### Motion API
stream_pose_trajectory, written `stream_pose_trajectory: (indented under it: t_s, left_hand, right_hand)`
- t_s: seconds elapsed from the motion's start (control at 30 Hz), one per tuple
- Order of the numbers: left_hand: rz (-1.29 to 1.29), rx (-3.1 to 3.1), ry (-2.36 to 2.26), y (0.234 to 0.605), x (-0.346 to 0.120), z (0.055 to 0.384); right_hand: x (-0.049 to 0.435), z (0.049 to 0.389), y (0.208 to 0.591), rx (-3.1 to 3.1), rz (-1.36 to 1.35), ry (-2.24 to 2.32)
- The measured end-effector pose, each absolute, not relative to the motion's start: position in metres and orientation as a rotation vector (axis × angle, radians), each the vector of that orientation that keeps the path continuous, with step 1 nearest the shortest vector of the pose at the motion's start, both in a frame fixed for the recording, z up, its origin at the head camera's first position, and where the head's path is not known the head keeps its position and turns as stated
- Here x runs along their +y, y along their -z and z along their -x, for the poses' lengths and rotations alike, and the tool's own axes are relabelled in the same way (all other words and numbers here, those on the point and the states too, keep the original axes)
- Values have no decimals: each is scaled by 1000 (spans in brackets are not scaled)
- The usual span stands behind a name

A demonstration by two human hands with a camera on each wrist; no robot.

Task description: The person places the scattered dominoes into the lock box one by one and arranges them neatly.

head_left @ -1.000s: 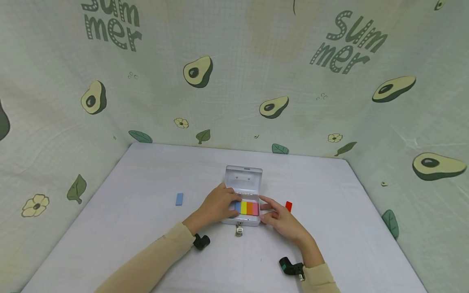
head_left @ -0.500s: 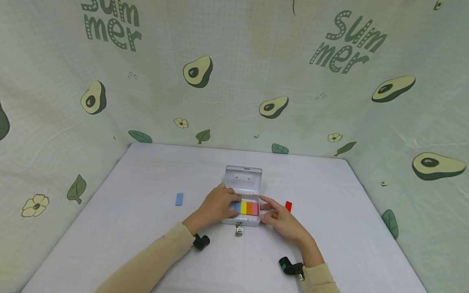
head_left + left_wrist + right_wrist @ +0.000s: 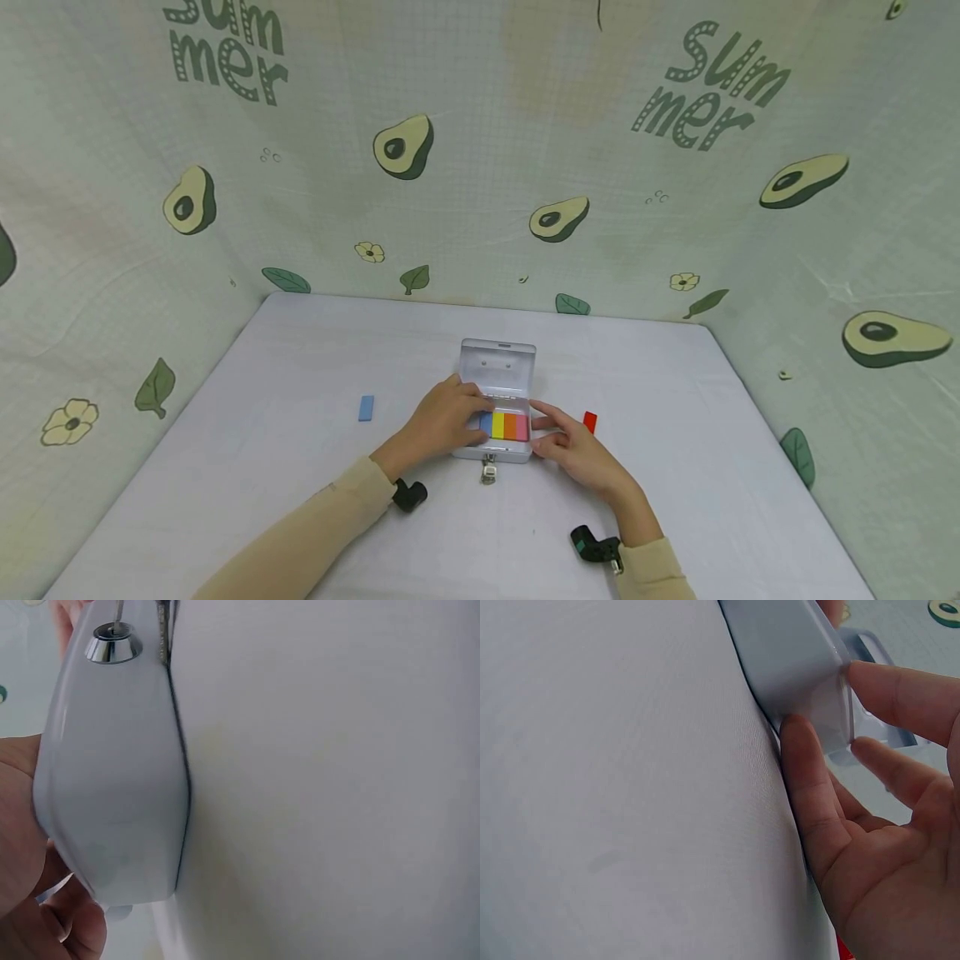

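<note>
A small grey-white cash box [image 3: 492,451] stands with its lid [image 3: 498,367] raised, a key in its front lock [image 3: 114,643]. Inside, blue, yellow, orange and pink flat blocks [image 3: 511,427] lie side by side. My left hand [image 3: 447,419] reaches over the box's left side; its thumb and finger pinch the blue block [image 3: 486,424] at its two ends. My right hand [image 3: 576,449] is at the right side, its fingertips touching the box's wall and rim in the right wrist view, fingers mostly straight. The left fingertips are hidden in the left wrist view.
Another blue block [image 3: 366,408] lies on the white table to the left. A red block [image 3: 590,422] lies just behind the right hand. Keys [image 3: 489,472] hang at the box's front. A patterned cloth [image 3: 480,167] surrounds the table.
</note>
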State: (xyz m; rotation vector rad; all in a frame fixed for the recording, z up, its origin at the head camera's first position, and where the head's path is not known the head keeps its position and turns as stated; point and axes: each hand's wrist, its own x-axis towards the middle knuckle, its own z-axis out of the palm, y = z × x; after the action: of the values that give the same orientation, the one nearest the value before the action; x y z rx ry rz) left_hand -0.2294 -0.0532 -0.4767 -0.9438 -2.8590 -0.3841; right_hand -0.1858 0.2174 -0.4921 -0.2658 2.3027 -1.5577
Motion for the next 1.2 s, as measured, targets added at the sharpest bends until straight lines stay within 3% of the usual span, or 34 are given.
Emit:
stream_pose_trajectory:
  t_s: [0.63,1.2]
  left_hand:
    - [821,-2877,528,446,-85,225]
    - [749,-2849,533,445,-153,224]
  right_hand:
    - [216,187,493,2317,244,1547]
    - [216,187,493,2317,237,1546]
